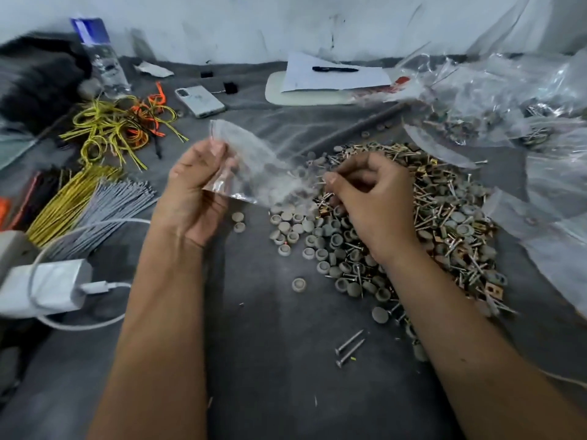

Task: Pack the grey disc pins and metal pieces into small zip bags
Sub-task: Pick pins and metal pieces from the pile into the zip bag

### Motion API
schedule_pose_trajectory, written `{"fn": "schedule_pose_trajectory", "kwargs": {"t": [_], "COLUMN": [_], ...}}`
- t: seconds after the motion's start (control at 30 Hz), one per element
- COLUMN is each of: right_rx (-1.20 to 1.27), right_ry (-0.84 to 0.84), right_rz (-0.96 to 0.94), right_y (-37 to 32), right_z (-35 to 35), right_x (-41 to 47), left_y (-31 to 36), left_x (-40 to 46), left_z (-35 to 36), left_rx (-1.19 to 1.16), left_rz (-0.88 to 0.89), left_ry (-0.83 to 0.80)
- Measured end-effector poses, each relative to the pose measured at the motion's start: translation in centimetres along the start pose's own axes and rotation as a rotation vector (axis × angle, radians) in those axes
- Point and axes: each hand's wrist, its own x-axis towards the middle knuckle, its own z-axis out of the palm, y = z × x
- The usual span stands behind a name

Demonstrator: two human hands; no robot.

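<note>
Left hand (193,188) pinching clear zip bag (254,166) above cloth, right hand (371,198) fingers curled at bag mouth, grasp unclear, over pin pile (413,223)

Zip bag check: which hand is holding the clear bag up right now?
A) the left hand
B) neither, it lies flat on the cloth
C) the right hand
A: the left hand pinches the small clear zip bag by its upper edge, while the right hand hangs over the pile of grey disc pins.
</note>
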Motion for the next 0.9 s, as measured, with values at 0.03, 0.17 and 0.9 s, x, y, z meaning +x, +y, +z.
{"fn": "schedule_pose_trajectory", "kwargs": {"t": [0.03, 0.17, 0.9], "right_rx": [-0.076, -0.164, -0.297], "right_ry": [0.007, -0.052, -0.145], "right_rz": [-0.059, -0.255, -0.170], "right_y": [0.2, -0.3, -0.3], "right_z": [0.0, 0.3, 0.4], "right_x": [-0.1, -0.7, -0.6], "left_y": [0.2, 2.5, -2.9], "left_x": [0.1, 0.3, 1.1], "left_z": [0.0, -1.4, 0.5], "left_rx": [-0.030, -0.048, 1.001], "left_rz": [0.039, 0.460, 0.208], "left_ry": [0.036, 0.157, -0.003]}}
